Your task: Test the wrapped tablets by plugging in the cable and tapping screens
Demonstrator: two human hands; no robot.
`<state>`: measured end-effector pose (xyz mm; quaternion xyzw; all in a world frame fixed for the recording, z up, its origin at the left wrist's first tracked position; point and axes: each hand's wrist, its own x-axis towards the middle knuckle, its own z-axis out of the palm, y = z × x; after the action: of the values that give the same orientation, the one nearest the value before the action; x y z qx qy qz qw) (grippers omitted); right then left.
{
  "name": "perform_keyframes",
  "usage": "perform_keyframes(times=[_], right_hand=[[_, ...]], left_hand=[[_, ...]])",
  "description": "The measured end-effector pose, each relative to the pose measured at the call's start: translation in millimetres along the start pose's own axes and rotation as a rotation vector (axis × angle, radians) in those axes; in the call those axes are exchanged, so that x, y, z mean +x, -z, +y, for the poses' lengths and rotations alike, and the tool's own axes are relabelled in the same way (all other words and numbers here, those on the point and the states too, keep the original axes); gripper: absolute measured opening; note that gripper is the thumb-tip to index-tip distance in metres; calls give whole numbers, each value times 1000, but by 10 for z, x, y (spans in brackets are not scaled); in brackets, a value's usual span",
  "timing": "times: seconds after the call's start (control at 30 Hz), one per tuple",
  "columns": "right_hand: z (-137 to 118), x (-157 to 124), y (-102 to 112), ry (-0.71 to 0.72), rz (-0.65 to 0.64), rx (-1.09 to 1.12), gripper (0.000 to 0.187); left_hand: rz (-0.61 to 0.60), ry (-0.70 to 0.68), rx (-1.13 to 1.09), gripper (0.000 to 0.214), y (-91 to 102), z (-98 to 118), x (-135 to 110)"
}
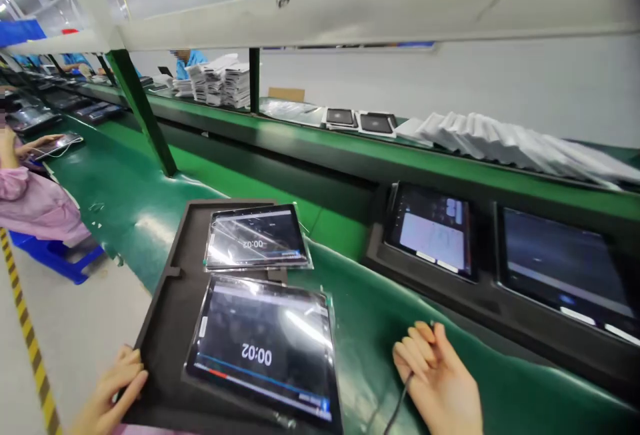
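My left hand (117,385) is closed on the left edge of a black tray (167,328) near the front of the bench. Two tablets wrapped in clear film rest on the tray: a nearer tablet (265,328) and a farther tablet (260,238), whose right side overhangs the tray. Both screens are lit and read 00:02, upside down to me. To the right of the tray, my right hand (440,378) is held palm up with its fingers curled around a thin black cable (399,405). The cable's end, between thumb and forefinger, is mostly hidden.
On the right, a second dark tray (485,295) bears a lit tablet (430,228) and a dimmer tablet (565,261). White packets (490,138) lie along the shelf behind. A green post (143,111) rises from the bench. At far left sits a co-worker in a pink sleeve (35,201).
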<state>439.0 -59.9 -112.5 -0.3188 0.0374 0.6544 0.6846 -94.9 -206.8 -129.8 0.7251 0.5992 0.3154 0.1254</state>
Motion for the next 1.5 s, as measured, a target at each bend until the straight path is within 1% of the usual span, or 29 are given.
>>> perform_keyframes(times=[0.07,0.1,0.13,0.17,0.2,0.23,0.27,0.3,0.33,0.37,0.47,0.5,0.57,0.63,0.7,0.77,0.83,0.87,0.9,0.97,1.0,1.07,1.13,1.2,1.23,1.3,1.4,1.43,1.5], right_hand=[[-1,5,-2,3,29,-28,41],[-1,13,-3,0,49,-52,41],[-1,22,-2,-4,69,-77,41],[-2,32,0,-10,87,-103,41],[-3,40,1,-14,100,-123,42],[-3,46,0,-15,108,-136,42],[-2,47,-4,-15,112,-141,43],[1,46,-12,-12,113,-141,43],[5,40,-24,-10,115,-142,43],[12,33,-39,-8,118,-143,43],[38,12,-88,0,138,-166,41],[48,10,-102,2,142,-172,40],[64,15,-121,1,148,-177,39],[76,26,-132,-6,152,-171,39],[85,35,-139,-5,165,-167,39],[94,37,-144,1,177,-173,38],[108,33,-153,6,168,-185,39],[118,32,-159,7,155,-193,40],[131,31,-167,7,141,-205,41],[163,34,-186,20,119,-243,42],[182,38,-195,28,111,-269,43],[224,44,-208,37,77,-338,43],[270,44,-212,52,-2,-425,44],[312,40,-209,83,-104,-516,46],[328,37,-206,102,-140,-551,47],[347,34,-200,121,-167,-586,46],[342,46,-188,110,-155,-580,44],[336,52,-183,105,-159,-577,43],[325,65,-173,99,-177,-578,42]], left_hand=[[-133,38,96,28,239,40,102],[-191,57,158,25,307,95,191],[-251,65,220,19,337,168,295],[-296,50,273,22,331,254,412],[-346,-1,301,45,294,347,538],[-421,-74,305,76,233,440,673],[-508,-158,298,98,157,525,820],[-581,-246,276,110,74,596,980],[-626,-310,250,115,-10,647,1154],[-642,-347,227,115,-90,678,1344],[-498,-322,230,107,-307,661,1978],[-448,-301,218,111,-375,632,2195],[-407,-257,189,119,-506,560,2603],[-386,-236,190,122,-617,468,2945],[-304,-208,225,112,-678,337,3197],[-145,-120,256,89,-672,150,3349],[14,26,239,71,-605,-78,3411],[55,91,213,69,-558,-192,3417],[67,133,182,69,-510,-297,3415],[35,134,130,71,-431,-449,3405],[12,108,114,70,-410,-487,3403],[-6,69,83,65,-416,-476,3413],[-12,44,59,59,-474,-358,3425],[-34,8,34,56,-549,-156,3406],[-52,-33,31,55,-580,-34,3372],[-118,-191,52,53,-614,231,3245],[-255,-513,145,45,-608,591,2953],[-291,-594,170,44,-604,681,2856],[-340,-686,208,44,-612,804,2704]])
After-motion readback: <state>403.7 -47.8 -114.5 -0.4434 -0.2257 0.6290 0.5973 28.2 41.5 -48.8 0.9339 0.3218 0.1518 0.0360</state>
